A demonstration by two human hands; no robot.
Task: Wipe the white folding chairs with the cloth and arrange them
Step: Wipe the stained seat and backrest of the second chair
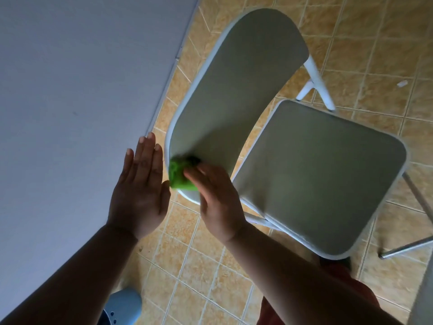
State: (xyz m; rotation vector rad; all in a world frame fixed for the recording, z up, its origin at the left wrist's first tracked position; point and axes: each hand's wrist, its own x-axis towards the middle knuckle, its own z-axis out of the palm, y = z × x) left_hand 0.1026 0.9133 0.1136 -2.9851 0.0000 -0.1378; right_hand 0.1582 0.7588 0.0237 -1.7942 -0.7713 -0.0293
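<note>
A white folding chair stands unfolded on the tiled floor, its backrest (pixel 236 90) toward me and its grey seat (pixel 321 174) to the right. My right hand (pixel 218 202) presses a green cloth (pixel 181 172) against the near bottom corner of the backrest; the cloth looks blurred. My left hand (pixel 140 186) is flat with fingers straight, held just left of the backrest edge, holding nothing. I cannot tell whether it touches the chair.
A pale wall (pixel 82 102) fills the left side, close to the chair. Metal legs of another piece of furniture (pixel 412 247) reach in at the right. A blue sandal (pixel 124 303) shows at the bottom. A small white scrap (pixel 402 83) lies on the tiles.
</note>
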